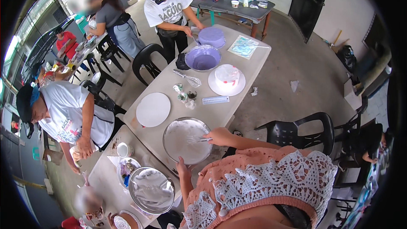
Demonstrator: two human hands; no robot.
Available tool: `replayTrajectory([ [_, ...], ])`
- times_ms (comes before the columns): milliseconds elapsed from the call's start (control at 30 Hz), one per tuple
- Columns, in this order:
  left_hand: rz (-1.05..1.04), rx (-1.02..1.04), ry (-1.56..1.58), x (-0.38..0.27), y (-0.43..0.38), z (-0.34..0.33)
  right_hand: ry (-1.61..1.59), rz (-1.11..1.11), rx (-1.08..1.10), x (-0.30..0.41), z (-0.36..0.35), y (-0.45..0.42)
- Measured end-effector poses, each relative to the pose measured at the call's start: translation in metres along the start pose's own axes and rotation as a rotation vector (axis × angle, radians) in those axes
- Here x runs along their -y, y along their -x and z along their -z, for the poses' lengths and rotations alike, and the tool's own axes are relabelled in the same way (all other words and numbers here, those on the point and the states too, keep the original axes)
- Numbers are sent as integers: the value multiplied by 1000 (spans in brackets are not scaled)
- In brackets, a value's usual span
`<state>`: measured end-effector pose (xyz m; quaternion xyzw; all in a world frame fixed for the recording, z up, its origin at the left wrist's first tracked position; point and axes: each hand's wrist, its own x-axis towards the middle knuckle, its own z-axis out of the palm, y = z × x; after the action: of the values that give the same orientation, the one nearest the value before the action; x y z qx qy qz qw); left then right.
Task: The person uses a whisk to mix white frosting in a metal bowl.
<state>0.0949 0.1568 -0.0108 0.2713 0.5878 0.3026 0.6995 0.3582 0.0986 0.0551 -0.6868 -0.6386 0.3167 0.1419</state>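
Note:
My right hand (pixel 218 136) grips the handle of a wire whisk (pixel 194 139), whose wires dip into white frosting in a large metal mixing bowl (pixel 166 140). At the bowl's near rim my left hand (pixel 184 167) holds its side, the fingers partly hidden beneath it. The bowl stands at the near end of a pale folding table (pixel 237 100). Just beyond it are a round white cake board (pixel 153 109), a small dark glass jar (pixel 192 95), bunched piping bags (pixel 180 93) and a blue-white ruler-like scraper (pixel 216 100).
A white-frosted cake (pixel 227 75), another whisk (pixel 187 78) and a bowl of purple frosting (pixel 203 58) stand farther up the table. There a person spreads a purple cake (pixel 211 37). To the left is another frosting bowl (pixel 152 190); a black plastic chair (pixel 299 130) stands right.

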Motion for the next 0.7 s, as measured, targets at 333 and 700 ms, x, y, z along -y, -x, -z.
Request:
replayTrajectory([
  [333,-50,61,-7,-5,9,-2,-89,-35,67,-12,21,0],
  [700,58,121,52,-15,7,-8,-294,-44,-17,-8,9,27],
])
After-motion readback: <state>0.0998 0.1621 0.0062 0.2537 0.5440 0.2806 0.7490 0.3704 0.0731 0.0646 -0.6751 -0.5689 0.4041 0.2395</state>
